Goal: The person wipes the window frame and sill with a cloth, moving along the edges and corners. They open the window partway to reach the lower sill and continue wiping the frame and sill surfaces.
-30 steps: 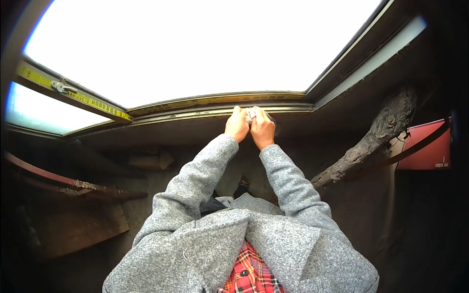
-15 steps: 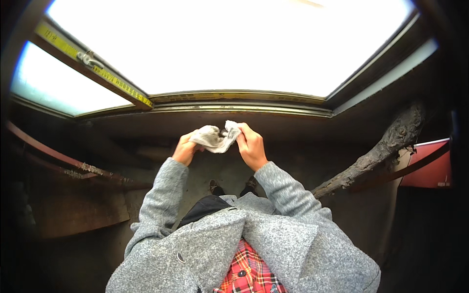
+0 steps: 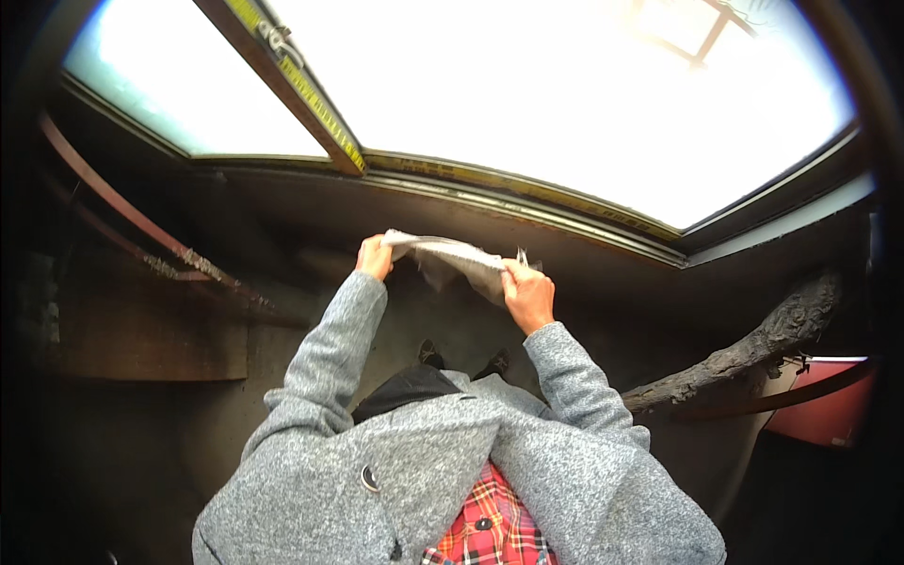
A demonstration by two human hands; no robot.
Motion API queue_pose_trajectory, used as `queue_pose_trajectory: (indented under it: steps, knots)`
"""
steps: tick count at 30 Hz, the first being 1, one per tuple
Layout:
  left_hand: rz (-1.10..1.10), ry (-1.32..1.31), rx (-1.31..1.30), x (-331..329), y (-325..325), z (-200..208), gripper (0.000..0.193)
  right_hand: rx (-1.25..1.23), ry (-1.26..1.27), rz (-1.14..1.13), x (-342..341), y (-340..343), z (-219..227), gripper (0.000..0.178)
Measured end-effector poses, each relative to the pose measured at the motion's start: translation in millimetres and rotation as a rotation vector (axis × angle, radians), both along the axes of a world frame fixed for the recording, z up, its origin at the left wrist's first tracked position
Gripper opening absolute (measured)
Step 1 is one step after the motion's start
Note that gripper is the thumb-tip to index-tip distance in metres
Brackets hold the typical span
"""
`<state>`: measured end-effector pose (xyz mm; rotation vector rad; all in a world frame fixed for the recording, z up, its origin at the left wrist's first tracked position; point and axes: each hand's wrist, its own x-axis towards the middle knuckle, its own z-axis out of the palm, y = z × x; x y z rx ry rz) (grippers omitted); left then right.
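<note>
- Holding a pale crumpled cloth (image 3: 457, 259) with both hands, I am keeping it stretched in the air below the window frame (image 3: 527, 193) — not touching it, as far as I can see.
- My left hand (image 3: 375, 257) is closing on the cloth's left end; my right hand (image 3: 527, 294) is pinching the right end, fingers curled tight.
- Judging the progress: the cloth is looking mostly opened out, but the middle is sagging and folded — some spreading is remaining.
- Wiping of the bright glass pane (image 3: 565, 85) is not yet beginning, I think.
- A dark rough branch (image 3: 744, 353) is lying at my right, well apart.
</note>
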<state>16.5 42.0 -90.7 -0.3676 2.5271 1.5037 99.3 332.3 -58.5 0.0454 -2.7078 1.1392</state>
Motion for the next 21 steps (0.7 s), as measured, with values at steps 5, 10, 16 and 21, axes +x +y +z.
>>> queue_pose_trajectory:
  steps: [5, 10, 16, 21]
  knots:
    - [0.229, 0.067, 0.232, -18.0, 7.4, 14.5, 0.029, -0.065, 0.022, 0.024, -5.5, -16.0, 13.9, 0.019]
    - [0.444, 0.173, 0.348, -55.2, -10.5, -0.5, 0.026, -0.205, 0.022, 0.119, -17.9, -51.6, 17.7, 0.030]
    - [0.364, 0.275, -0.225, -110.1, -64.3, -36.4, 0.036, -0.245, -0.087, 0.215, -27.7, -88.9, 4.6, 0.055]
    - [0.236, 0.308, -0.618, -104.1, -1.0, -4.9, 0.021, -0.302, -0.171, 0.144, -28.6, -70.3, -1.5, 0.055]
